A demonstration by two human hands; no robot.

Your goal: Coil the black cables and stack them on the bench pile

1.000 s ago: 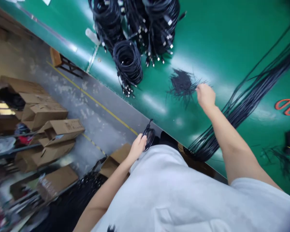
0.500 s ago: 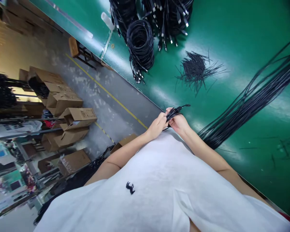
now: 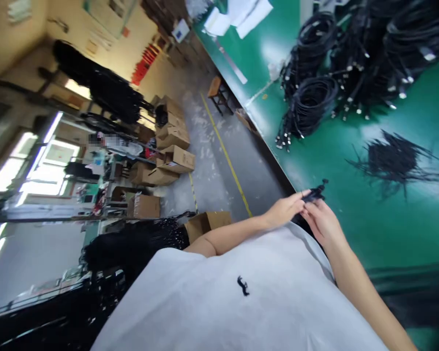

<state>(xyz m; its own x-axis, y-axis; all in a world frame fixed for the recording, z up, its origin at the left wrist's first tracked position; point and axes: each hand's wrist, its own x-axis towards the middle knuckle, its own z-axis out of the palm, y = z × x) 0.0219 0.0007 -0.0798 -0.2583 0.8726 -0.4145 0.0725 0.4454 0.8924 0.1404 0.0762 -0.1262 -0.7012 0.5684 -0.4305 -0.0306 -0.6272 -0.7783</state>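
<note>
A small bundle of black cables (image 3: 315, 194) is held between my two hands at the near edge of the green table, its tip poking out past the fingers. My left hand (image 3: 284, 210) is closed on the bundle from the left. From the right, my right hand (image 3: 324, 222) pinches the same bundle with bent fingers. Motion blur hides the finer detail, and the bundle's lower part is hidden by the hands. Beyond the hands, a pile of thin black strips (image 3: 391, 158) lies on the green table (image 3: 351, 239).
Coiled black cables (image 3: 312, 105) with metal plugs are heaped at the table's far side. A blurred dark bunch of long cables (image 3: 420, 287) lies at right. Left of the table are a stool (image 3: 215, 87), cardboard boxes (image 3: 175, 160) and hanging black cables (image 3: 131, 243).
The view has swung left, so the table and hands appear further right and more of the room shows. Both hands still hold the cable bundle.
</note>
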